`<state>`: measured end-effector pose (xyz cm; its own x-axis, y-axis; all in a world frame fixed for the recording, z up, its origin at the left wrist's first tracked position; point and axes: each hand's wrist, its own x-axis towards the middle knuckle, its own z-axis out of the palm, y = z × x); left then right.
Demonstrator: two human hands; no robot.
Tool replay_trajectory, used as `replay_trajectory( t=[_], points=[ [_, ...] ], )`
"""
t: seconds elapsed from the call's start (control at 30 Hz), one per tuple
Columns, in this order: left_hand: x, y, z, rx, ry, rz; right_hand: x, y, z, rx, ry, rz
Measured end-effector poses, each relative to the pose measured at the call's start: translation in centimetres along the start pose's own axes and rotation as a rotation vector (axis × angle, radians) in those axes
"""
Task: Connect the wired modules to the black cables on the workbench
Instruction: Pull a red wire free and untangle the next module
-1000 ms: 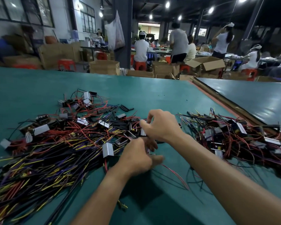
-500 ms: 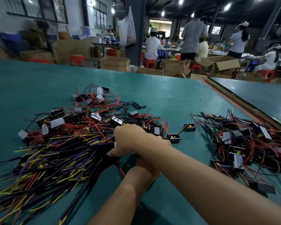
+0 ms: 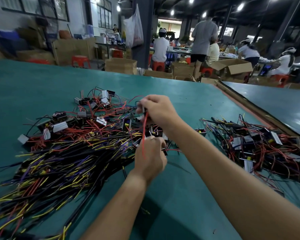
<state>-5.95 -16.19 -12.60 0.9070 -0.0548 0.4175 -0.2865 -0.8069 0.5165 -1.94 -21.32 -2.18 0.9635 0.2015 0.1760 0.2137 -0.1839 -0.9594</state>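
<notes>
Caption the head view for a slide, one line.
Right hand holds up a red wire, left hand pinches a cable end, above piled cables.

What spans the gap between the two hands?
A red wire, blurred, hangs from the right hand down across the left hand; head view.

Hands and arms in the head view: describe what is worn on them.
Nothing is worn. The left hand and right hand are bare: no gloves, rings or bands show. The left forearm and right forearm are bare too: no watch, no sleeve in view.
</notes>
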Motion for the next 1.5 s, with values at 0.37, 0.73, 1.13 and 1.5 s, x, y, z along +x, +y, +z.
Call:
replay_trajectory(
  t=[0.37,0.73,1.13,1.5],
  points=[
    [1.3,-0.1,-1.4,-0.45,0.041,-0.369,-3.8,-1.7,-8.1,0.321,-0.022,-0.041],
    [1.6,1.7,-2.6,-1.034,-0.002,-0.506,-7.9,6.0,-12.2,0.293,-0.407,0.134],
    [0.9,2.6,-2.9,-1.012,-0.204,-0.405,-8.6,7.7,-13.1,0.024,-0.304,0.296],
    [0.2,2.8,-3.0,-1.163,-0.207,-0.308,-8.9,7.1,-13.0,-0.008,-0.098,0.177]
  ],
)
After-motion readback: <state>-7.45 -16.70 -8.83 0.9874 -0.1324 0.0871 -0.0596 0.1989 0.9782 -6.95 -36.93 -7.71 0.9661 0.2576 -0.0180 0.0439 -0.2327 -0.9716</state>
